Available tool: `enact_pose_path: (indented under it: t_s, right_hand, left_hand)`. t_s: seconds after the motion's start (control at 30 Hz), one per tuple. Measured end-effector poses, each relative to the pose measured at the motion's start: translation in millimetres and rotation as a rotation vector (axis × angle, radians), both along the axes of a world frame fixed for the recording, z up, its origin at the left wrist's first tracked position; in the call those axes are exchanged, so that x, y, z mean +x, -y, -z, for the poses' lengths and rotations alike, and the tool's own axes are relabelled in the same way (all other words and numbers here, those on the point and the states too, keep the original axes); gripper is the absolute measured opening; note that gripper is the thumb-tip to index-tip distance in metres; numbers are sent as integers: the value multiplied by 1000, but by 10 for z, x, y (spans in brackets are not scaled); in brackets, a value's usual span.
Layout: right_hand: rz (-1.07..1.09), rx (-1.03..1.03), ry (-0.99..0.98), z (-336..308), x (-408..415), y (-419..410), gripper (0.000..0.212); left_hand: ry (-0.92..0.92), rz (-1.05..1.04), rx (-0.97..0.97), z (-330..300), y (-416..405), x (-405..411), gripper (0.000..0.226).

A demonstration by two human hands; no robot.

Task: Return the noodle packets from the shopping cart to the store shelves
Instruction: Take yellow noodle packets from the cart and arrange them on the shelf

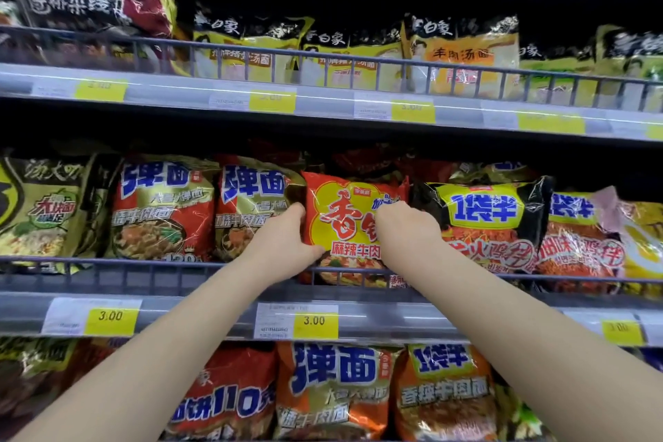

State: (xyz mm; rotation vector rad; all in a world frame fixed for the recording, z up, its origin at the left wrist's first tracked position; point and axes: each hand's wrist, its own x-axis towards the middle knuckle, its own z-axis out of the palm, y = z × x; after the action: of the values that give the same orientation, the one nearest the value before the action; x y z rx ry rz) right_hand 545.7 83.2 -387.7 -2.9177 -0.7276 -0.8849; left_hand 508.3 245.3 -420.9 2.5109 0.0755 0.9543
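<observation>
A red and yellow noodle packet stands upright on the middle shelf, behind the wire rail. My left hand grips the packet's left edge, thumb across its lower front. My right hand lies over its right half, fingers curled on the front. The packet sits between a red and gold packet on its left and a yellow and black packet on its right. The shopping cart is out of sight.
The upper shelf holds yellow and black packets behind a rail. The lower shelf carries red and orange packets. Yellow price tags run along the shelf edges. Packets crowd both sides of the held one.
</observation>
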Motion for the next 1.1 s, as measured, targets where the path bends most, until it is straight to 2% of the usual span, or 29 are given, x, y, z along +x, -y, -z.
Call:
enact_pose_path:
  t_s: [0.1, 0.23, 0.3, 0.4, 0.47, 0.57, 0.73, 0.87, 1.03, 1.1]
  right_hand:
    - [9, 38, -33, 23, -41, -33, 34]
    - [45, 57, 25, 60, -94, -55, 35]
    - [75, 43, 59, 65, -107, -38, 44]
    - [87, -20, 131, 66, -117, 21, 61]
    - [71, -53, 183, 67, -93, 60, 75]
    - [22, -45, 131, 37, -19, 70, 91]
    - [-10, -100, 127, 31, 34, 19, 73]
    - [2, -146, 134, 44, 44, 2, 68]
    - [61, -165, 144, 45, -75, 3, 62]
    - [93, -168, 150, 33, -152, 3, 54]
  left_hand:
    - [-35, 5, -44, -3, -23, 18, 42]
    - [-31, -52, -17, -23, -38, 32, 45]
    - [18, -31, -18, -22, -10, 33, 54]
    - [86, 61, 13, -26, 35, 32, 79]
    - [38, 52, 88, -39, 45, 26, 93]
    - [-50, 24, 152, -76, 37, 34, 99]
    - [-73, 9, 137, -93, 78, 69, 98]
    - [-51, -3, 139, -56, 136, 71, 94]
    - [-85, 91, 7, -51, 47, -148, 82]
    - [-76, 64, 10, -81, -60, -310, 69]
